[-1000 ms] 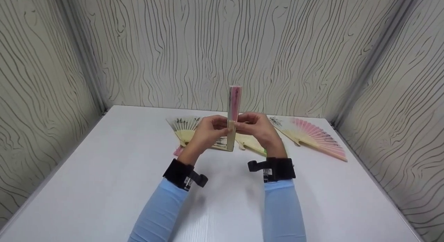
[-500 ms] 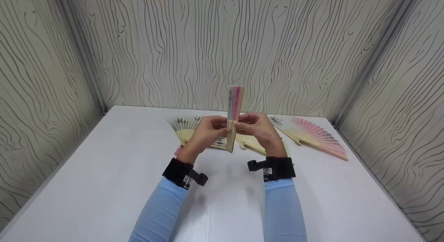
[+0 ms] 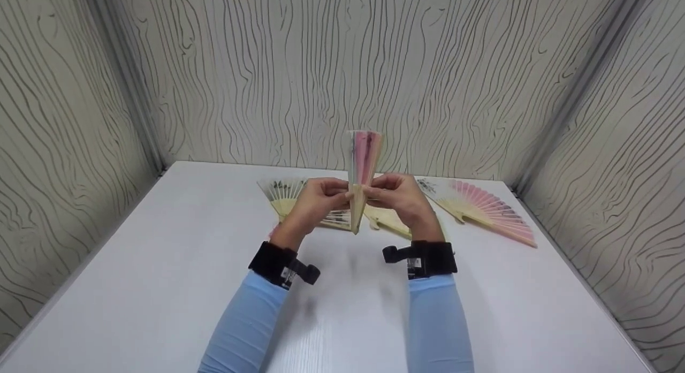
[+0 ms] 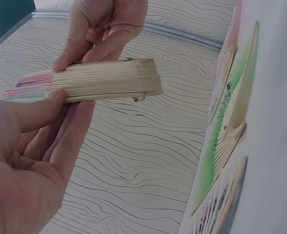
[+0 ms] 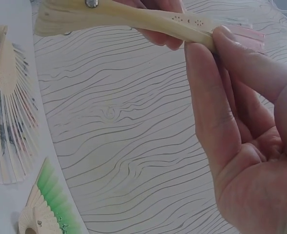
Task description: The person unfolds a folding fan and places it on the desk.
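A pink and white folding fan (image 3: 365,156) with pale ribs stands upright above the table, held between both hands and spread slightly at its top. My left hand (image 3: 321,202) pinches its left side between thumb and fingers. On the other side, my right hand (image 3: 398,199) pinches the right outer rib the same way. The left wrist view shows the fan's stacked ribs (image 4: 109,80) narrow side on, with a rivet near the lower end. Seen from the right wrist, the outer rib (image 5: 148,19) has small pierced patterns, and the right thumb presses on it.
An open pink fan (image 3: 492,212) lies at the table's right. Behind the hands lie an open fan with dark prints (image 3: 283,193) and a green-edged fan (image 4: 226,126), both partly hidden. A patterned wall (image 3: 342,68) closes off the white table's (image 3: 160,266) far side.
The held fan's top has spread from a narrow stack to a slim wedge, its right edge shifting right. Both hands stay in nearly the same place.
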`<state>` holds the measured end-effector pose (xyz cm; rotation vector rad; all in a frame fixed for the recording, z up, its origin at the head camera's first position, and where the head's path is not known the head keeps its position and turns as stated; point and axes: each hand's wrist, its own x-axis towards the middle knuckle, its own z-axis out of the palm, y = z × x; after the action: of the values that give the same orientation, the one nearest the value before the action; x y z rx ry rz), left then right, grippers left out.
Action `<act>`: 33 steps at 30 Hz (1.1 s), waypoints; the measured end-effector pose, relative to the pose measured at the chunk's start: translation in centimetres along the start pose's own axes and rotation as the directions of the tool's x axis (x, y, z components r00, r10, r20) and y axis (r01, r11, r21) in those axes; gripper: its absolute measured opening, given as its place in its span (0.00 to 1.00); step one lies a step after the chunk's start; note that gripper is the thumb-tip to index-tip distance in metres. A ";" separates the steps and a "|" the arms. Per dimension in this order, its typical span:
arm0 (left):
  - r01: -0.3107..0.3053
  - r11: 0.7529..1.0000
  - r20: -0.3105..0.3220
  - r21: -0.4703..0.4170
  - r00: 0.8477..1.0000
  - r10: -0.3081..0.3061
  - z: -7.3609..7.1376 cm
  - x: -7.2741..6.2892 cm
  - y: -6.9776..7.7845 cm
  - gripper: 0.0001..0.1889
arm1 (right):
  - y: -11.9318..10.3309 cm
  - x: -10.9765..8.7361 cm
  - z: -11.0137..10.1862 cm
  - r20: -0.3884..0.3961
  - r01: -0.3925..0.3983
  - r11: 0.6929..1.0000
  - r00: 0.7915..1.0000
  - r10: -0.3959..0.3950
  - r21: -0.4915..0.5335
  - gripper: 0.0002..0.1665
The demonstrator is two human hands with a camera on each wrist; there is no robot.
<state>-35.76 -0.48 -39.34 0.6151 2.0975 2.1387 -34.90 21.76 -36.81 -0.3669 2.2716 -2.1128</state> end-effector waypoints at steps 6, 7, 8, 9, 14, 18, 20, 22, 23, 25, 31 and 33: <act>0.002 1.000 -0.032 -0.022 0.999 -0.002 0.0 0.0 0.0 0.13 | 0.1 0.0 -0.2 -0.005 -0.007 1.000 1.000 0.007 -0.012 0.02; 0.001 1.000 -0.037 -0.022 0.999 -0.002 0.0 0.0 0.0 0.13 | 0.1 -0.1 -0.3 -0.006 -0.009 1.000 1.000 0.009 -0.016 0.02; 0.003 1.000 -0.042 -0.025 0.999 -0.004 -0.1 0.0 0.1 0.13 | 0.1 -0.1 -0.3 -0.008 -0.010 1.000 1.000 0.010 -0.020 0.02; 0.003 1.000 -0.047 -0.026 0.999 -0.004 -0.1 0.0 0.1 0.13 | 0.0 -0.1 -0.3 -0.009 -0.011 1.000 1.000 0.011 -0.020 0.02; 0.012 1.000 -0.075 -0.020 0.997 -0.014 -0.1 0.0 0.1 0.13 | 0.1 -0.1 -0.3 -0.011 -0.003 1.000 1.000 0.002 -0.019 0.03; 0.019 0.999 -0.098 -0.039 0.995 -0.023 -0.2 0.1 0.2 0.12 | 0.3 0.0 -0.5 -0.013 0.006 1.000 1.000 -0.006 0.019 0.04; 0.023 0.998 -0.112 -0.052 0.993 -0.029 -0.2 0.2 0.2 0.12 | 0.3 0.0 -0.6 -0.016 0.009 0.999 1.000 -0.008 0.043 0.04; 0.028 0.998 -0.125 -0.059 0.992 -0.035 -0.2 0.2 0.3 0.12 | 0.4 0.0 -0.6 -0.020 0.008 0.998 1.000 -0.007 0.067 0.03; 0.030 0.998 -0.133 -0.056 0.990 -0.038 -0.3 0.3 0.3 0.12 | 0.4 0.0 -0.7 -0.022 0.007 0.997 1.000 -0.006 0.073 0.03; 0.033 0.998 -0.151 -0.044 0.988 -0.039 -0.3 0.3 0.3 0.12 | 0.4 0.0 -0.7 -0.018 0.005 0.997 1.000 -0.004 0.077 0.05; 0.031 0.998 -0.187 -0.063 0.981 -0.042 -0.6 0.4 0.3 0.12 | 0.4 0.0 -0.7 -0.039 -0.005 0.998 0.999 0.008 0.064 0.17; 0.035 0.997 -0.197 -0.071 0.979 -0.048 -0.6 0.4 0.3 0.12 | 0.3 0.1 -0.7 -0.050 -0.008 0.998 0.999 0.012 0.063 0.20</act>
<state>-36.31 -0.96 -38.91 0.3607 2.1004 2.3230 -35.11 22.43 -37.05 -0.3029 2.2217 -2.2075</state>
